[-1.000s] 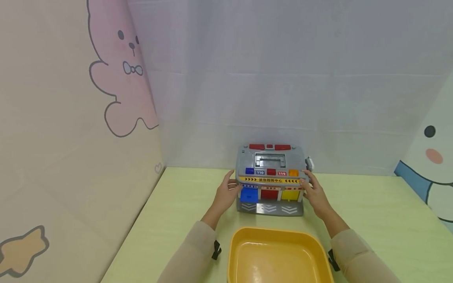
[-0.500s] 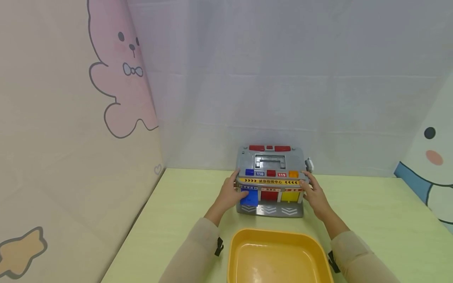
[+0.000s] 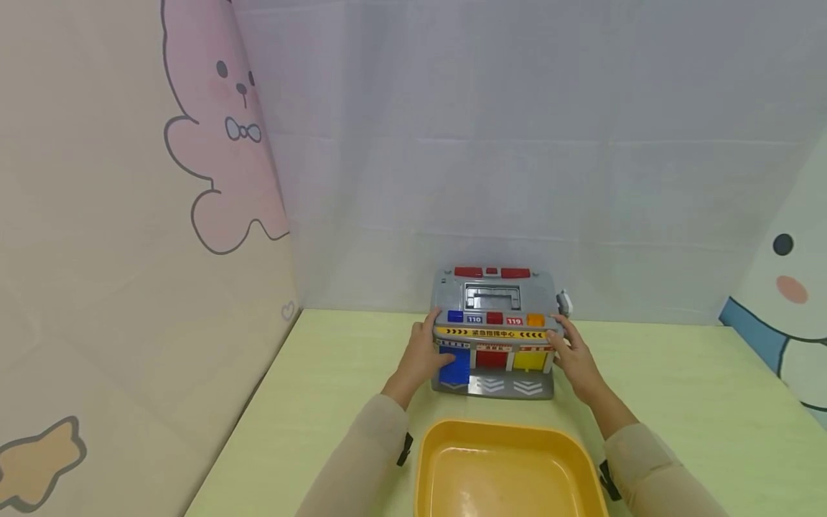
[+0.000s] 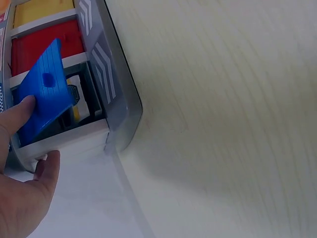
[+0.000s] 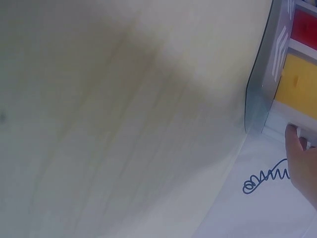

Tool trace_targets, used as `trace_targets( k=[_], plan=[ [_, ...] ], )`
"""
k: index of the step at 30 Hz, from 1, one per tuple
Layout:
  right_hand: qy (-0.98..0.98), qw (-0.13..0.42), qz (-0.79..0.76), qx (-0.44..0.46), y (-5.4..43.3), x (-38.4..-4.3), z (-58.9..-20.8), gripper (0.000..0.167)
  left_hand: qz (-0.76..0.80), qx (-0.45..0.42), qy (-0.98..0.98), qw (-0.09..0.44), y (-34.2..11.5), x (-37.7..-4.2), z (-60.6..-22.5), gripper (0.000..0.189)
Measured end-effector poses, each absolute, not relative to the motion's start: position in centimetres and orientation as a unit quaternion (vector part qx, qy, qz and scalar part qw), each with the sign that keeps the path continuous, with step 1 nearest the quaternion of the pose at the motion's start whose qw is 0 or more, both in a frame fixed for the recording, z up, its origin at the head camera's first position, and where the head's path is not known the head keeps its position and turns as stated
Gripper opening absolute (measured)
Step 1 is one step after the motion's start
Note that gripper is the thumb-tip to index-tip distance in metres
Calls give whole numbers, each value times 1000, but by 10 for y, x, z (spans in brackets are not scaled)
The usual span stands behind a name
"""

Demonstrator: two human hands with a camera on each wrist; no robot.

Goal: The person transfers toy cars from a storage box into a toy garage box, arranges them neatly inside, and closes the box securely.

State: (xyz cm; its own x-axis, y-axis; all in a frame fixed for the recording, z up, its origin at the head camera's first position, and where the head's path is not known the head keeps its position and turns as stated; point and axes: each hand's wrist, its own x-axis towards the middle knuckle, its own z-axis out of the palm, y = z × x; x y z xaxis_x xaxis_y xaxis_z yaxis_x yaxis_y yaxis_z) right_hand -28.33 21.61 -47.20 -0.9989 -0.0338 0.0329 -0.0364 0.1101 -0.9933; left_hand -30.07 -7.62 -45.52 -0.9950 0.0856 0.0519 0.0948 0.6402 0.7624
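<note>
A grey toy garage point(image 3: 491, 337) with blue, red and yellow doors stands against the back wall. My left hand point(image 3: 418, 359) holds its left end, thumb on the blue door point(image 3: 454, 366), other fingers at the side and top edge. In the left wrist view, the blue door hangs swung outward from its frame. Behind it a white and yellow object point(image 4: 78, 99) shows, partly hidden. My right hand point(image 3: 578, 366) grips the garage's right end, with its thumb on the front edge. The red door point(image 3: 492, 359) and yellow door point(image 3: 530, 360) are closed.
A yellow tray point(image 3: 507, 488) sits in front of the garage, between the forearms. A small white piece point(image 3: 565, 303) sticks out at the garage's right side. In the right wrist view, a dark curly line point(image 5: 267, 176) shows beside the garage.
My left hand has shifted slightly to the right, its thumb moving onto the blue door. That door has swung further outward. My right hand stays in place.
</note>
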Motion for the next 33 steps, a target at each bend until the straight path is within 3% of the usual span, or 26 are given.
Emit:
trace_targets(
  k=[21,33],
  plan=[
    [-749,3,663,21,216,-282,-468,61,-351,-86,-921,145,-69,-307,-471,87],
    [-747,-9,665,25,216,-282,-470,61,-325,-78,-925,178,-67,-309,-477,81]
  ],
)
